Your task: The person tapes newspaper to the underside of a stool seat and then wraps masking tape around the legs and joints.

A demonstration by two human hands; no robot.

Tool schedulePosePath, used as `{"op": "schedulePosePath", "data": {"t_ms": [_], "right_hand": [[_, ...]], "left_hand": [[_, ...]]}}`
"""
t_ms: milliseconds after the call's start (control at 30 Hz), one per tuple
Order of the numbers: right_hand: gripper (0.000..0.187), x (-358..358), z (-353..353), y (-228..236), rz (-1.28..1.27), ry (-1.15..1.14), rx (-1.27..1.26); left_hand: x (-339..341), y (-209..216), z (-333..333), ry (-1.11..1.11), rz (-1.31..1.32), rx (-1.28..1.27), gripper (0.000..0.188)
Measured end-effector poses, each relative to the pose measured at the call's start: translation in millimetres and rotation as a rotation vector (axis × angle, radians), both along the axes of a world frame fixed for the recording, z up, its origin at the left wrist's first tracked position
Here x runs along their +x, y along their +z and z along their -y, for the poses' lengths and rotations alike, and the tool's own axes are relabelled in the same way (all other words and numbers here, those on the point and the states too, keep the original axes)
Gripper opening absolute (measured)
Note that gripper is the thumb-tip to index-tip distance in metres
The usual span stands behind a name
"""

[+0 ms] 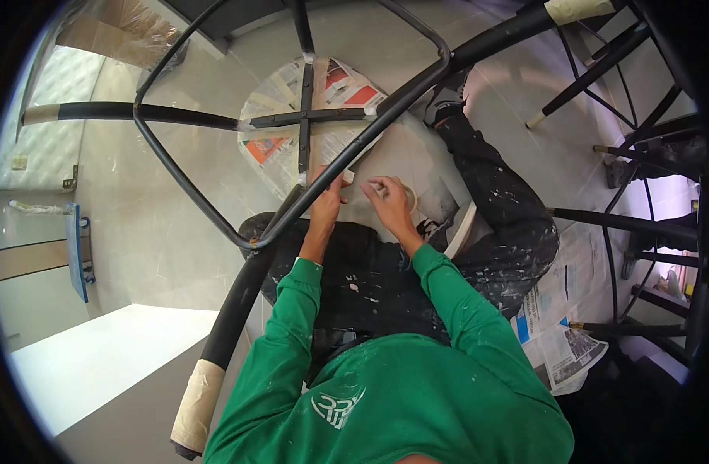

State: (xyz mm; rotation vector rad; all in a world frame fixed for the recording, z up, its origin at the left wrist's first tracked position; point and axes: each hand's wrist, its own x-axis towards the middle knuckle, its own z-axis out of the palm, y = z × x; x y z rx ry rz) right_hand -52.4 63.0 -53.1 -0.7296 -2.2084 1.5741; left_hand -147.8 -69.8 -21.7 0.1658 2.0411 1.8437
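Observation:
An upturned stool with a black metal frame lies before me, its round seat covered in newspaper and strips of masking tape. By the near end of the seat's crossed bars, my left hand has its fingers drawn together, partly behind the frame ring. A small pale piece of tape shows at its fingertips. To its right, my right hand is curled, thumb and fingers close together. A roll of masking tape shows at its outer side, seemingly held; the hand partly hides it.
Taped leg ends stick out toward me and around. More black stool frames crowd the right side. Newspaper sheets lie by my right knee. A white panel stands at lower left, and a blue-edged trolley at left.

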Motion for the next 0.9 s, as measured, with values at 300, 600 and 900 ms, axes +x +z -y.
{"op": "schedulePosePath", "data": {"t_ms": [300, 600, 900], "right_hand": [[0.027, -37, 23, -12, -0.154, -0.106, -0.176], [0.024, -55, 19, -21, -0.023, -0.213, -0.667], [0.033, -72, 27, -59, -0.055, -0.257, -0.635]], "left_hand": [[7, 4, -7, -0.002, -0.319, -0.259, 0.034], [-19, -36, 14, -0.14, -0.883, -0.613, 0.034], [-24, -47, 4, -0.131, -0.732, -0.437, 0.019]]}}
